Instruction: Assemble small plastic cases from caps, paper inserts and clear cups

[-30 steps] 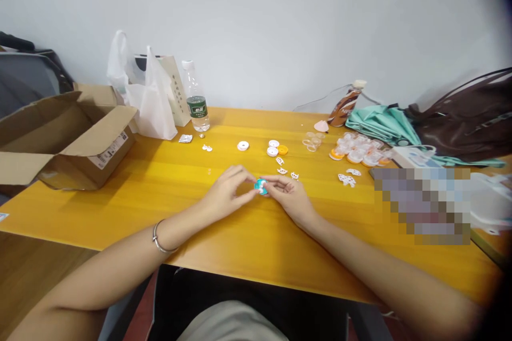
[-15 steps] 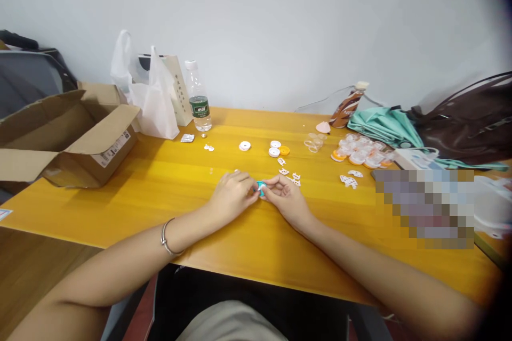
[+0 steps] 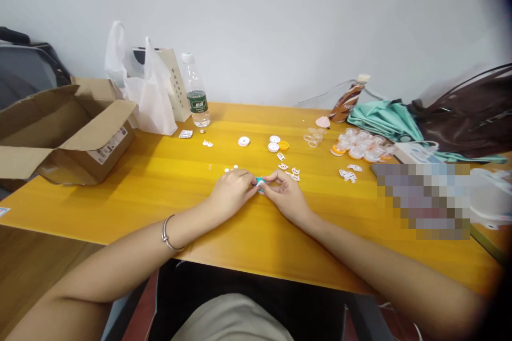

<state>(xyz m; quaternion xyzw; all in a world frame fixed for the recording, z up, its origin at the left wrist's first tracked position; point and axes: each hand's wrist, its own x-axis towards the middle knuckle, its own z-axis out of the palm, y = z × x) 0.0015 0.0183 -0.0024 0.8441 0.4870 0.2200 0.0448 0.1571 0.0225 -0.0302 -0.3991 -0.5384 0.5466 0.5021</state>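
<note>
My left hand [image 3: 231, 192] and my right hand [image 3: 286, 196] meet over the middle of the yellow table [image 3: 160, 192]. Both pinch a small teal round piece [image 3: 260, 184] between their fingertips. The fingers of both hands are curled close around it, so most of it is hidden. A silver bangle [image 3: 168, 234] sits on my left wrist. Small white cut-out pieces [image 3: 288, 170] lie just beyond my right hand. White and orange round caps [image 3: 276, 145] lie farther back.
An open cardboard box [image 3: 68, 128] stands at the left edge. White plastic bags [image 3: 148, 90] and a water bottle [image 3: 194, 93] stand at the back. A brown drink bottle [image 3: 347, 101], clear and orange capsules [image 3: 360, 150], a teal cloth [image 3: 384, 120] and a dark bag [image 3: 468, 117] fill the right.
Both hands closed in more tightly on the teal piece, hiding more of it. The view shifted slightly downward.
</note>
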